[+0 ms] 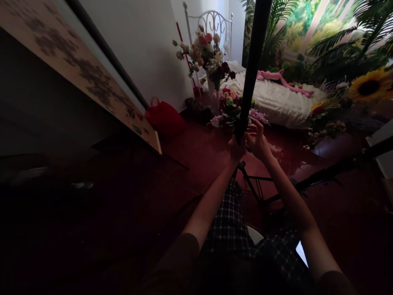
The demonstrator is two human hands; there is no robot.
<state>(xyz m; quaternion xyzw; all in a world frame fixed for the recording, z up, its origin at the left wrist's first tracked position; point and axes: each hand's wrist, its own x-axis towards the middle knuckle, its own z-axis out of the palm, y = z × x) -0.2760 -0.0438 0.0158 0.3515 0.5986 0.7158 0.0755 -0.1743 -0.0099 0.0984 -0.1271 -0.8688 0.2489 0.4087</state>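
Observation:
A thick black pole (252,61) rises from between my hands to the top edge of the view. Around its lower end my left hand (237,146) is closed. My right hand (258,139) is beside the pole on its right, fingers apart and slightly curled, the fingertips close to the pole. Whether those fingertips touch it is hard to tell in the dim light. Below my hands stand the thin black legs of a stand (250,186), close to my checkered clothing.
Flowers in vases (211,55) and a bed with a white cover (276,100) lie ahead. Sunflowers (370,87) stand at right, near another slanting black pole (340,167). A patterned panel (92,76) leans at left by a red bag (166,119).

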